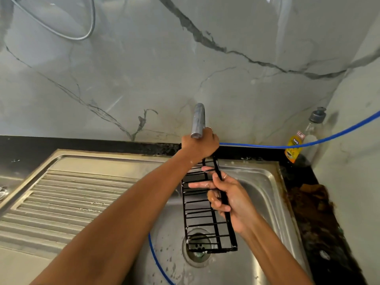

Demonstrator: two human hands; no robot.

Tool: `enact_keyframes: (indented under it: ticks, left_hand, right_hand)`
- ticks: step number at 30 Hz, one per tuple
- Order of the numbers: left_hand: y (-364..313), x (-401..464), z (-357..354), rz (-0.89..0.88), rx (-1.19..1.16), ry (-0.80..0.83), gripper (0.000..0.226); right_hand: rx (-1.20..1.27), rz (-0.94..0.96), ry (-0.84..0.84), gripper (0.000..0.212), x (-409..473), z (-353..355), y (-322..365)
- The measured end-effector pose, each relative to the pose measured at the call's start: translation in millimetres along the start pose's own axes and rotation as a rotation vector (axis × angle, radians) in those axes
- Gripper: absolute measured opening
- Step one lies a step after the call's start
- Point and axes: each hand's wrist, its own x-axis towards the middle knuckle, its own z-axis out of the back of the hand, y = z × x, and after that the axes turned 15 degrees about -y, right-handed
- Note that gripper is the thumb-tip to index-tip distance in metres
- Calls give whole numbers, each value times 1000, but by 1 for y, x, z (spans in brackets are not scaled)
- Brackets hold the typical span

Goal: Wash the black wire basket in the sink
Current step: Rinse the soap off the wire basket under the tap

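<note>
The black wire basket (233, 241) is held upright and lengthwise over the steel sink (261, 182), its lower end above the drain (197, 246). My right hand (228, 198) grips the basket's right rail, fingers stretched across the wires, and looks wet. My left hand (200, 145) reaches across to the back of the sink and is closed at the base of the grey faucet (198, 120), partly hidden behind the spout. No water stream is visible.
A ribbed steel drainboard (72, 194) lies to the left. A blue hose (329, 136) runs along the back wall, and another stretch of blue hose (156, 256) lies in the sink. A dish soap bottle (294, 149) stands in the back right corner. Brown grime (312, 196) covers the right counter.
</note>
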Motion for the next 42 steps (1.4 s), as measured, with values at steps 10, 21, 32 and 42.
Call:
enact_keyframes:
  ticks: [10, 21, 32, 42]
  left_hand:
    - [43, -13, 32, -394, 188, -3, 52]
    - [74, -10, 91, -299, -146, 477, 46]
    - [76, -11, 71, -148, -291, 302, 18]
    - [53, -19, 49, 81, -358, 223, 40]
  right_hand:
    - [-212, -75, 177, 28, 25, -15, 27]
    - [-1080, 8, 345, 10, 71, -25, 87]
    - [-1265, 242, 140, 16, 86, -30, 97]
    - [-1256, 364, 33, 13, 85, -22, 99]
